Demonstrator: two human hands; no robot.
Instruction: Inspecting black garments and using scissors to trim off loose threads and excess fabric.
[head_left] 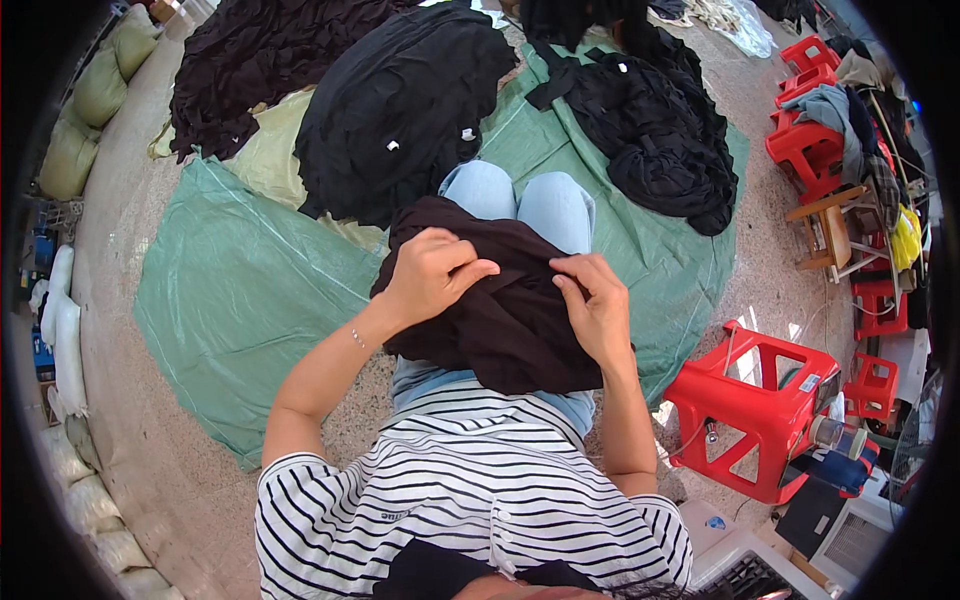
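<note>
- My left hand (432, 272) comes up from a bent elbow, wrist cocked, fingers together and clamped on a fold of the dark brown garment (500, 330), thumb pointing toward my other hand.
- My right hand (597, 312) rises from the lower edge with the forearm nearly upright, fingers curled and pinched shut on the same cloth, just beside the left.
- The garment is soft, limp knit, bunched into a rumpled mound on my lap, over my light blue jeans (520, 200).
- I sit at the near edge of a green plastic tarp (230, 290), thin and creased, spread on the speckled floor (130, 200).
- On the tarp's far side lie heaps of black cloth: a large rounded pile (400, 110) straight ahead, and a stringy one (660, 130) toward the right edge.
- A red plastic stool (755, 410) with open sides stands off the tarp's right corner, near my right elbow.
</note>
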